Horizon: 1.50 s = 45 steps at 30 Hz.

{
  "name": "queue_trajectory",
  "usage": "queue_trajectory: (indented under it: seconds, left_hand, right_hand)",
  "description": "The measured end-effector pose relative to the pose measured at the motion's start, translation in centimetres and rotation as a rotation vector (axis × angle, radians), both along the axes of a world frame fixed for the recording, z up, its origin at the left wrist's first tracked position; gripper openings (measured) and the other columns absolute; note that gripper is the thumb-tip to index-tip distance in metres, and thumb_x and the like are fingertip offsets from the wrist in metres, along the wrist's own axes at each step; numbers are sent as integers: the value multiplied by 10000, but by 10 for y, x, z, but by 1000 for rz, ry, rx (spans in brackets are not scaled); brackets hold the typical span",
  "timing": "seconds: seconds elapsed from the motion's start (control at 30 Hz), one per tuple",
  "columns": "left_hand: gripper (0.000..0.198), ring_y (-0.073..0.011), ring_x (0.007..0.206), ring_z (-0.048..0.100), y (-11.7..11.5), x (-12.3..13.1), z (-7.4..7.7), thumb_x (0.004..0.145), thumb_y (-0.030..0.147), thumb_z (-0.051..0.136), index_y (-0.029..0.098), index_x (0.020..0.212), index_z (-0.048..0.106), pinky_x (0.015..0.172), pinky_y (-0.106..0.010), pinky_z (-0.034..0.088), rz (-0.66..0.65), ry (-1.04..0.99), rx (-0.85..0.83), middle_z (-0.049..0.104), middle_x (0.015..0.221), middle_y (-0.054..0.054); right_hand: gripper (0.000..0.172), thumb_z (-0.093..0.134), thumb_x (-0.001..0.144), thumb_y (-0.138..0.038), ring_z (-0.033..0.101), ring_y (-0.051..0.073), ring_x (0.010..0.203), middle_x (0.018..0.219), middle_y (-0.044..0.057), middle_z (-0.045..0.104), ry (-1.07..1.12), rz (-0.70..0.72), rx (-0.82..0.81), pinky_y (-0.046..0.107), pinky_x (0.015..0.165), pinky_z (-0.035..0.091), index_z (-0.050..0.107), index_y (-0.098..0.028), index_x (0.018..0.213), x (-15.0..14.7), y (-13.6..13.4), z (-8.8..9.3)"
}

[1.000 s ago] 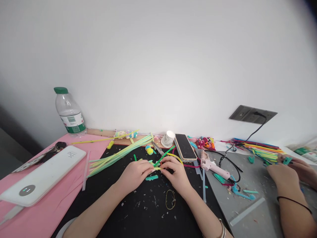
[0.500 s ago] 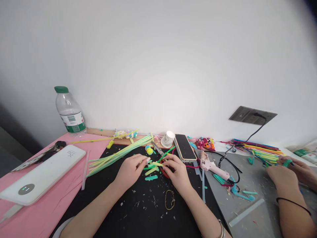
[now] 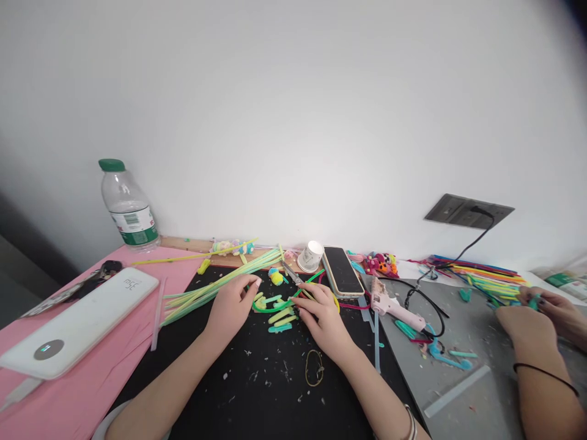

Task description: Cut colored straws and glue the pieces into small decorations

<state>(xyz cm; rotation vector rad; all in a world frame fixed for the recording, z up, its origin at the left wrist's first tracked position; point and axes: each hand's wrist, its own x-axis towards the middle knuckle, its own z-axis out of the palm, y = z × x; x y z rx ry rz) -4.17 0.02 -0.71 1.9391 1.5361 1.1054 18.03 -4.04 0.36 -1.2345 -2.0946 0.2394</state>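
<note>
My left hand (image 3: 233,304) is closed in a pinch above the black mat, left of the cut pieces; whatever its fingertips hold is too small to make out. My right hand (image 3: 324,318) has its fingers bent but apart, over a green fuzzy stem (image 3: 274,310) and the lower end of the scissors (image 3: 290,273). Between the hands lie short yellow-green pieces (image 3: 283,315) and a teal piece (image 3: 280,329). A small yellow-and-blue fuzzy figure (image 3: 276,277) rests behind them. Part of the scissors is hidden beneath my right hand.
A stem bundle (image 3: 220,285), paper cup (image 3: 310,256) and phone (image 3: 342,272) lie behind. Left stand a bottle (image 3: 131,211) and power bank (image 3: 82,324). Right are a pink glue gun (image 3: 398,310), its cable, and another person's hands (image 3: 532,324). A rubber band (image 3: 314,368) lies in front.
My hands have moved apart, the left one leftward. The yellow-green piece that was between my fingertips is no longer held there. More of the green stem now shows between my hands.
</note>
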Motion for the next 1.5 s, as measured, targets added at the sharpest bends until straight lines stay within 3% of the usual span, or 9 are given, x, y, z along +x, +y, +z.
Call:
queue_trajectory:
  seconds: [0.17,0.33,0.5,0.67,0.87,1.0,1.1,1.2,1.5]
  left_hand:
    - [159,-168,683,569,0,-2,-4,813,324,511,209,801,621,599,-268,403,-41,199,-46,634,870,-15]
    - [161,-184,729,580,0,-3,-4,807,313,512,195,706,556,619,-280,402,-80,219,-73,600,812,-18]
    - [190,-165,632,562,-1,1,1,860,368,460,202,784,515,590,-279,422,-6,-33,-43,587,737,2]
    - [243,-183,792,611,1,1,2,831,382,521,189,976,545,676,-280,478,93,-388,4,629,888,-41]
    - [287,-152,606,525,4,-6,4,790,440,573,197,898,681,560,-254,407,298,-371,9,598,694,-3]
    - [272,-178,739,589,1,2,4,722,417,660,168,831,676,658,-268,467,123,-610,-76,664,790,-32]
    - [258,-168,662,572,-6,15,6,711,403,664,160,799,674,560,-253,460,-81,-561,-268,652,736,-26]
    - [209,-147,639,551,-13,25,9,722,362,660,156,753,678,574,-243,435,-248,-447,-276,639,701,-19]
    - [190,-143,652,538,-16,25,9,748,337,628,158,799,665,601,-247,415,-337,-364,-317,623,710,-15]
  right_hand:
    - [226,470,872,-158,538,254,1056,1095,112,611,91,-75,-4,446,904,452,692,-202,886,3,2,-3]
    - [221,454,875,-175,566,238,1032,1070,109,616,126,-94,-21,410,891,465,672,-201,851,2,1,-3]
    - [223,448,876,-173,592,225,976,1023,114,629,166,-114,24,376,855,482,664,-190,820,2,1,-2]
    - [229,441,884,-172,599,212,956,1007,110,633,186,-103,40,362,851,486,662,-185,823,1,0,0]
    - [224,433,889,-163,596,208,966,1011,106,627,201,-83,6,365,855,482,651,-181,837,0,-1,1]
    - [189,465,877,-153,584,201,979,1005,89,629,204,-25,3,356,874,472,648,-196,895,-3,-2,3]
    - [152,550,838,-161,560,203,1023,1033,77,618,191,46,-13,355,908,453,635,-207,956,-8,-4,4]
    - [81,577,821,-155,560,192,995,1018,70,602,194,84,-42,334,880,456,625,-199,870,-12,-5,4]
    - [136,493,856,-123,562,173,927,976,63,583,222,75,-65,309,819,458,574,-189,769,-12,-4,2]
